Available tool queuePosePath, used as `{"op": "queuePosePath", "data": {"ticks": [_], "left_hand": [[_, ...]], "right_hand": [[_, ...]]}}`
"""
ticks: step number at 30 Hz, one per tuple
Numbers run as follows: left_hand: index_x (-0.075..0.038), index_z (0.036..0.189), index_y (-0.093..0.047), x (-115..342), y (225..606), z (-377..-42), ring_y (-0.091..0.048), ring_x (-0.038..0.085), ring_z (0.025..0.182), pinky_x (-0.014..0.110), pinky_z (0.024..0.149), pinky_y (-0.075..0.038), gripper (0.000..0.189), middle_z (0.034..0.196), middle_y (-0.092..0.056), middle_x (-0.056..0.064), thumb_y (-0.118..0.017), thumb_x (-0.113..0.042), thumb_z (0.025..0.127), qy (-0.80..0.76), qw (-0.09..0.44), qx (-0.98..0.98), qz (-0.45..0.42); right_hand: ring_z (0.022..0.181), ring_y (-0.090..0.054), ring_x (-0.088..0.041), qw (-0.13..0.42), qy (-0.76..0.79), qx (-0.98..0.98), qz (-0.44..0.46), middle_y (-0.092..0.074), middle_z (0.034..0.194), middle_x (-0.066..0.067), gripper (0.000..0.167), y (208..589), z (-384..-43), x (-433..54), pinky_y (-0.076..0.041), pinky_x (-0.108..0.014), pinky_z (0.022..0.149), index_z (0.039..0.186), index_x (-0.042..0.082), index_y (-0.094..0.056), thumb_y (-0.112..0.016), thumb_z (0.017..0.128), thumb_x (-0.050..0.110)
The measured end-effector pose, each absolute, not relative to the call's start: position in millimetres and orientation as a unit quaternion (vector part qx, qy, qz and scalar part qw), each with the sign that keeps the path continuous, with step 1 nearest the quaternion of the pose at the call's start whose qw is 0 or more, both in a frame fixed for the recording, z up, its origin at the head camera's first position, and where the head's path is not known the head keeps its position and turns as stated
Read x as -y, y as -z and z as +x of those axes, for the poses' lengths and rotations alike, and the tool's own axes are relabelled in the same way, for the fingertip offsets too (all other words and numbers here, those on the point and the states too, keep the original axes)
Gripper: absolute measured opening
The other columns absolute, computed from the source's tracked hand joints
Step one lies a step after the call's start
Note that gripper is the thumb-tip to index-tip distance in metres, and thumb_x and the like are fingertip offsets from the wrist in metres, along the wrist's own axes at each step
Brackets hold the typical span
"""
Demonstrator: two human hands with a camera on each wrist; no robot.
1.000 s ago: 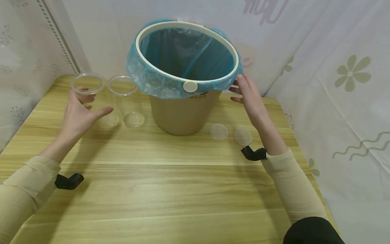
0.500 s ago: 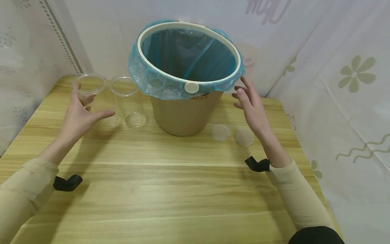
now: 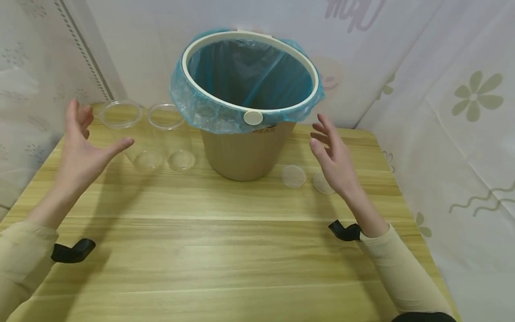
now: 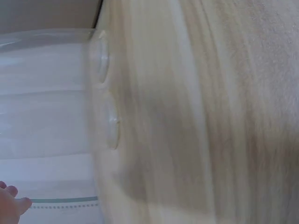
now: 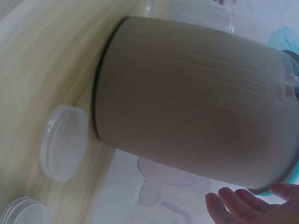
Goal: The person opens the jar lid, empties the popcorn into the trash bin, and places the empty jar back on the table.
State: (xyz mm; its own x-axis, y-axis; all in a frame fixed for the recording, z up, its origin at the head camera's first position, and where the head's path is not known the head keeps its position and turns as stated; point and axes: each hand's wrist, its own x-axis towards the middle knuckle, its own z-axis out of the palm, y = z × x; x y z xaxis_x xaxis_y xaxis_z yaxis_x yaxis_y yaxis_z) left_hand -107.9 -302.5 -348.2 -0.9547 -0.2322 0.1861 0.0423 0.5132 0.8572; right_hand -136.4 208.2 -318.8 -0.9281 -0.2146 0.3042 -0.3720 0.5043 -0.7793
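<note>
Two tall clear plastic cups, a left one and a right one, stand side by side on the wooden table. Just left of them, my left hand is held with thumb and fingers spread, apart from the cups and holding nothing. A beige trash bin is lined with a blue plastic bag folded over its rim. To the bin's right my right hand hovers, fingers relaxed and holding nothing. Beneath and beside it lie two clear round lids, the right one partly hidden in the head view.
A cream ring with a round tab secures the bag at the bin's mouth. Patterned white cloth encloses the wooden table behind and at the sides. Black wrist mounts stick out from both sleeves.
My left hand has drawn back leftward from around the left cup. My right hand has come down and away from the bin's bag-covered rim. Cups, bin and lids stay in place.
</note>
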Motion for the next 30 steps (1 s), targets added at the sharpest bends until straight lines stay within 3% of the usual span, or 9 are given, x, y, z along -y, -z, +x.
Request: {"op": "queuePosePath", "data": {"ticks": [8,15,19,24,30], "left_hand": [[-0.033,0.165,0.001,297,337,-101,-0.004,0.015,0.162,0.047,0.132,0.002,0.093,0.175,-0.004,-0.008,-0.063,-0.034,0.098,0.438,0.171,0.883,0.004],[-0.022,0.167,-0.01,283,328,-96,0.001,0.025,0.163,0.055,0.132,0.003,0.091,0.175,-0.006,0.004,-0.066,-0.035,0.096,0.367,0.203,0.906,-0.056],[-0.017,0.165,-0.02,275,327,-97,-0.003,0.029,0.163,0.054,0.132,0.004,0.09,0.173,-0.016,0.012,-0.066,-0.049,0.095,0.333,0.242,0.904,-0.114],[-0.011,0.162,-0.027,257,327,-95,-0.01,0.037,0.162,0.06,0.13,0.001,0.101,0.17,-0.025,0.019,-0.052,-0.078,0.091,0.287,0.281,0.899,-0.176],[-0.011,0.161,-0.031,230,324,-88,-0.016,0.039,0.16,0.06,0.131,-0.001,0.099,0.168,-0.03,0.018,-0.041,-0.082,0.092,0.253,0.292,0.893,-0.232]], "right_hand": [[0.15,-0.042,-0.029,0.159,-0.382,0.877,0.245,-0.038,0.166,-0.003,0.067,334,-123,-212,-0.046,-0.056,0.113,0.162,0.021,-0.032,-0.061,0.103,0.029],[0.154,-0.035,-0.031,0.187,-0.316,0.886,0.284,-0.035,0.167,-0.009,0.071,340,-113,-211,-0.035,-0.06,0.121,0.162,0.016,-0.032,-0.062,0.102,0.038],[0.152,-0.04,-0.033,0.198,-0.294,0.885,0.303,-0.039,0.165,-0.012,0.071,343,-109,-209,-0.037,-0.061,0.119,0.16,0.016,-0.036,-0.055,0.103,0.053],[0.146,-0.048,-0.032,0.227,-0.287,0.868,0.336,-0.049,0.158,-0.014,0.072,346,-107,-209,-0.043,-0.055,0.116,0.155,0.013,-0.047,-0.046,0.102,0.062],[0.142,-0.053,-0.034,0.258,-0.258,0.847,0.386,-0.052,0.155,-0.017,0.068,346,-105,-209,-0.044,-0.048,0.117,0.151,0.011,-0.052,-0.049,0.103,0.059]]}}
